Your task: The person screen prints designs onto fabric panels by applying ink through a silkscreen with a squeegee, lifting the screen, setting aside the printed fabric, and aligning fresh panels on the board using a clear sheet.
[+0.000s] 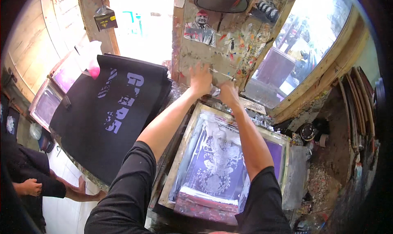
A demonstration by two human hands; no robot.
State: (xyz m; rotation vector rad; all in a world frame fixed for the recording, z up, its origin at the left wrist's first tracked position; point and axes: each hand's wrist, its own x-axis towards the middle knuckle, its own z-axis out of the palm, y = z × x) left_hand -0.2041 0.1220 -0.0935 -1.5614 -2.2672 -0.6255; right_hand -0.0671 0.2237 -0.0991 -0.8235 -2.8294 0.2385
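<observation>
Both arms reach forward over a wood-framed printing screen (pixel 200 118) with a pale patterned stencil and a squeegee (pixel 206 209) along its near end. My left hand (pixel 199 80) has its fingers spread against the lower part of a paint-stained upright board (pixel 233 49). My right hand (pixel 227 92) is just right of it, fingers curled near the lower end of a thin light rod (pixel 221 73) and some whitish material between the hands; what it holds is unclear. A stack of black printed sheets (pixel 86 123) lies to the left.
A person (pixel 28 180) in dark clothing stands at the lower left. More screens (pixel 45 105) rest at the left. Bright openings flank the board. Stacked thin panels (pixel 358 115) and cluttered containers (pixel 309 131) are at the right.
</observation>
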